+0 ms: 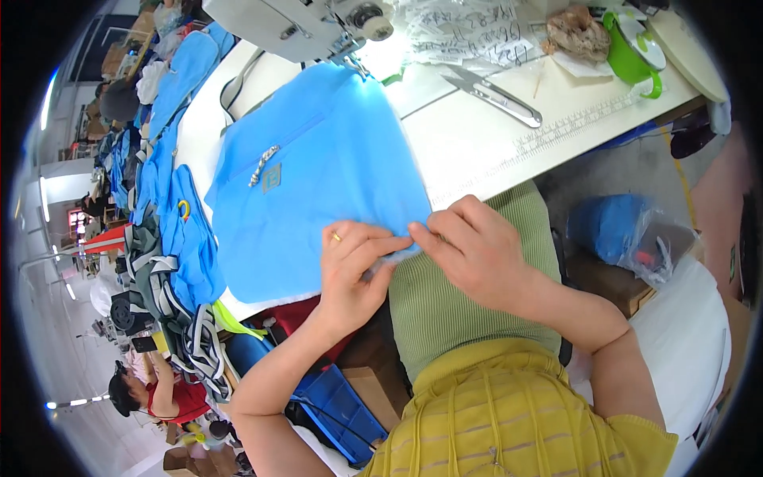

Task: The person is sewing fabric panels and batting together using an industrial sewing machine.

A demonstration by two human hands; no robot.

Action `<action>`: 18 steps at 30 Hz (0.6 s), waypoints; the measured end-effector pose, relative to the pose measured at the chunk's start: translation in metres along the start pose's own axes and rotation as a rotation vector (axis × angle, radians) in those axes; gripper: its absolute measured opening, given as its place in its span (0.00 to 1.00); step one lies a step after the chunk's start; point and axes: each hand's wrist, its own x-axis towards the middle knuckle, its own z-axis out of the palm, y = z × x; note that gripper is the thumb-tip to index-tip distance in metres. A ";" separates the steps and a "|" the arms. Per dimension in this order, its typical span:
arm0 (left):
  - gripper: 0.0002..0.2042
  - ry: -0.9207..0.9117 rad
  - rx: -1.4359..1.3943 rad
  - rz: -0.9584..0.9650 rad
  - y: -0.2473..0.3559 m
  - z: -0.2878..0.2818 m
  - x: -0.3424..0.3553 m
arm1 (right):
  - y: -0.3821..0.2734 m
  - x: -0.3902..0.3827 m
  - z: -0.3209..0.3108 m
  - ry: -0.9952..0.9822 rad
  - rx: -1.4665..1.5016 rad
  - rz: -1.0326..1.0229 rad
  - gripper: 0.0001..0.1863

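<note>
A blue fabric piece (318, 183), with a zipper line, a patterned cord pull and a small grey label, lies over the white sewing table. Its far edge runs under the needle area of the sewing machine (318, 28). My left hand (354, 266) pinches the near right corner of the fabric, thumb below and fingers on top. Right beside it, my right hand (473, 250) pinches the same corner edge between thumb and index finger. The fingertips of both hands nearly meet there. What lies folded between them is partly hidden.
Thread snips (501, 99) lie on the table (477, 151) right of the machine, near a printed ruler strip. Beyond stand a green cup (628, 60) and clear plastic bags. Blue fabric pieces and striped straps (203, 342) heap at left. A person in red (179, 397) works farther left.
</note>
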 end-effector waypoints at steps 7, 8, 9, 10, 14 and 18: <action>0.19 0.071 -0.083 -0.093 0.001 -0.040 0.008 | -0.001 0.025 0.002 0.201 0.140 0.025 0.12; 0.18 -0.017 -0.079 -0.095 0.004 -0.053 0.015 | 0.003 0.028 0.001 0.189 0.143 -0.057 0.12; 0.17 -0.106 -0.075 -0.096 0.004 -0.062 0.019 | 0.006 0.030 0.000 0.176 0.144 -0.138 0.12; 0.13 -0.280 -0.154 -0.167 -0.001 -0.067 0.023 | 0.008 0.028 0.002 0.181 0.140 -0.148 0.12; 0.08 -0.054 -0.245 -0.197 -0.021 -0.057 0.039 | 0.010 0.020 0.010 0.009 0.149 -0.086 0.11; 0.09 0.647 0.002 -0.407 -0.092 -0.060 0.038 | 0.010 0.015 0.009 0.019 0.062 -0.094 0.12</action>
